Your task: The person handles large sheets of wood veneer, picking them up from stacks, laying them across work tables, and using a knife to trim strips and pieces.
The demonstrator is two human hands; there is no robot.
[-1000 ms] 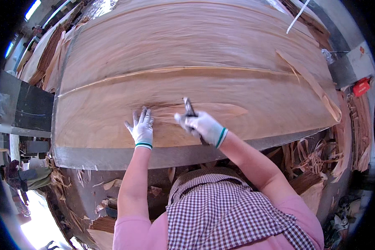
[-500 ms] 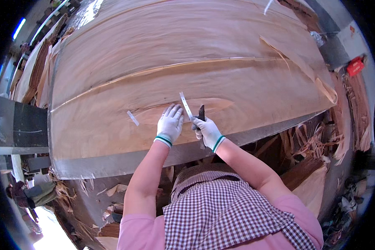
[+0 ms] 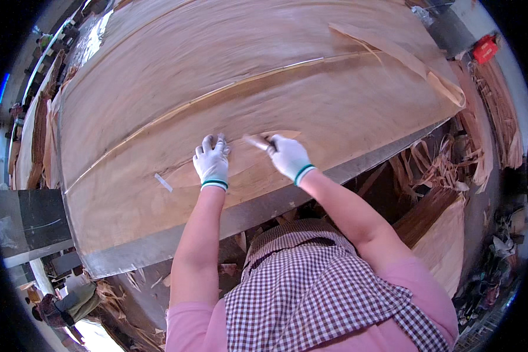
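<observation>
- the left hand, in a white glove with a green cuff band, is on the wood sheet, fingers bent and tips turned down; whether anything is pinched beneath them i cannot tell.
- the right hand, gloved alike, is just to the right of it, its fingers curled round a narrow object that points toward the left hand; motion blur hides its details.
- the wood sheet lies broad across the surface, whose grey edge shows along the near side.
- a lens-shaped patch in the sheet lies between and below the two hands.
- a short pale strip lies slantwise on the sheet, left of the left hand.
- beyond the hands a long seam curves across the sheet.
- farther right, a loose folded piece of thin wood reaches to the sheet's right end.
- torn shreds hang together at the right, past the surface's edge.
</observation>
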